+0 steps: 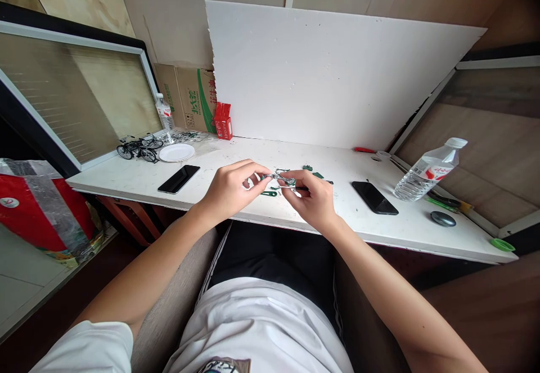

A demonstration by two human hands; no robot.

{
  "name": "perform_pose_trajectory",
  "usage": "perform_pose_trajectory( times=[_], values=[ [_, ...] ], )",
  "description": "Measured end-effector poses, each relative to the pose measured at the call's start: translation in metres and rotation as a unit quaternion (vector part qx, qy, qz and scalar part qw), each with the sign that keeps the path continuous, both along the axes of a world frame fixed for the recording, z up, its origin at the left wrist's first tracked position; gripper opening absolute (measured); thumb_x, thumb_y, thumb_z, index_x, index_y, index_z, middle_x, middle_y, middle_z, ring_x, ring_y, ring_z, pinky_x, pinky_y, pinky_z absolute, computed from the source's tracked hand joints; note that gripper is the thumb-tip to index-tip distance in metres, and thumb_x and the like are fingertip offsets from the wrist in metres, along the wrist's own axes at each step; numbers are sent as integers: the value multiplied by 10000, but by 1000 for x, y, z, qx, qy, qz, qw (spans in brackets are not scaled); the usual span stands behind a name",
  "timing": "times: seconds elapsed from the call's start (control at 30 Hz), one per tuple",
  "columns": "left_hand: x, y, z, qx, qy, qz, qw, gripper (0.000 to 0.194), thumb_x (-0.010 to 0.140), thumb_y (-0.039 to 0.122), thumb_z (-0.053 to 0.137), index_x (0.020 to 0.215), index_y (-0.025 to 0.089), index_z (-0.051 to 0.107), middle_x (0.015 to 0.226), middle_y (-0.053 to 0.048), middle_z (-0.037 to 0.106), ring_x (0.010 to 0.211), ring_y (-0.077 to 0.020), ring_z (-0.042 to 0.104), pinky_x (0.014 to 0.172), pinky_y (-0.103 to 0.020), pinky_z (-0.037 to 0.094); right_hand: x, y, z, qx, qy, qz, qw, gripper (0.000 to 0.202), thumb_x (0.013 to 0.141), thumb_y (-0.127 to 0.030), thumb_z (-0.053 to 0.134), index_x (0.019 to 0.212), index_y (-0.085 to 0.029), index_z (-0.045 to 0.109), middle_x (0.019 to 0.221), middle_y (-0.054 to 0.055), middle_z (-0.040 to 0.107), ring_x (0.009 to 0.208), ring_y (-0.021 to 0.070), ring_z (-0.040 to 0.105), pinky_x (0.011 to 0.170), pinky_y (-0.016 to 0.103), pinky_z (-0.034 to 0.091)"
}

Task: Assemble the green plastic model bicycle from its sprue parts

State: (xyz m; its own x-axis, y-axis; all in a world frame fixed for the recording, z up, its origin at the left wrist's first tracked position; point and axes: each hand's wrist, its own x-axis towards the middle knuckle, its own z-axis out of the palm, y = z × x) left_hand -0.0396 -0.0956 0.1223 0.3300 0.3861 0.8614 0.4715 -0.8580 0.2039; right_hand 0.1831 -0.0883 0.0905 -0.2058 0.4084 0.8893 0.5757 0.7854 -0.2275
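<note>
Near the table's front edge, my left hand [236, 187] pinches one end of a small dark green and silvery part [278, 176] between thumb and fingertips. My right hand [311, 196] closes on the other side of the same part, and a thin rod with a dark handle [300, 188] also lies in its fingers. Both hands are close together, slightly above the white table [253, 153]. A green piece [269, 193] lies beneath them, and more green pieces [317, 175] sit just behind my right hand. The finer shape of the held part is too small to tell.
On the left are a black phone [179, 178], a white plate [176, 152] and small black model bicycles [138, 148]. To the right lie another phone [374, 197], a water bottle [430, 170] and a dark oval object [442, 219]. A white board [337, 75] leans behind.
</note>
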Motion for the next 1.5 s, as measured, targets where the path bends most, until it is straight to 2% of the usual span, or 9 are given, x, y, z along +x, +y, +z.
perform_pose_trajectory(
  times=[0.3, 0.5, 0.63, 0.83, 1.0, 1.5],
  values=[
    [0, 0, -1, -19, 3, 5, 1000, 96, 962, 229, 720, 1041, 188, 753, 943, -38, 782, 702, -111, 707, 622, -209, 550, 0, 0, 1, -5, -3, 8, 1000, 86, 977, -255, 670, 1045, -221, 710, 573, -76, 462, 497, 96, 382, 516, 234, 356],
    [0, 0, -2, -31, 3, 10, 999, 198, 936, 233, 745, 1129, 192, 738, 968, -35, 787, 717, -117, 721, 627, -214, 556, -1, -2, 2, -4, -8, 10, 1000, 95, 968, -224, 654, 1050, -219, 702, 594, -64, 516, 498, 94, 397, 519, 236, 365],
    [0, 0, -1, -30, 14, 2, 999, 107, 958, 215, 709, 1053, 192, 752, 965, -39, 781, 709, -114, 703, 630, -220, 552, -2, -2, 2, -13, -8, 1, 1000, 103, 974, -265, 660, 1062, -225, 694, 576, -73, 472, 495, 99, 390, 522, 242, 364],
    [1, 0, -1, -32, 12, 0, 999, 88, 954, 211, 712, 1031, 192, 752, 944, -32, 772, 712, -115, 696, 632, -221, 550, -2, -2, 1, -18, -7, 4, 1000, 194, 954, -318, 712, 1122, -230, 671, 583, -89, 431, 500, 101, 400, 531, 244, 361],
    [1, 0, 0, -26, 12, 3, 1000, 88, 954, 202, 713, 1033, 192, 750, 936, -27, 772, 704, -110, 692, 629, -216, 545, -2, -2, 1, -16, -2, -1, 1000, 131, 983, -305, 683, 1089, -227, 681, 574, -89, 408, 501, 101, 394, 534, 237, 359],
    [0, 1, -2, -33, 20, 3, 999, 102, 982, 241, 676, 1038, 196, 748, 951, -41, 775, 719, -124, 702, 637, -229, 555, 1, 4, -2, -3, -23, -8, 1000, 150, 1025, -364, 654, 1034, -227, 715, 561, -65, 460, 509, 113, 436, 539, 245, 386]
  ],
)
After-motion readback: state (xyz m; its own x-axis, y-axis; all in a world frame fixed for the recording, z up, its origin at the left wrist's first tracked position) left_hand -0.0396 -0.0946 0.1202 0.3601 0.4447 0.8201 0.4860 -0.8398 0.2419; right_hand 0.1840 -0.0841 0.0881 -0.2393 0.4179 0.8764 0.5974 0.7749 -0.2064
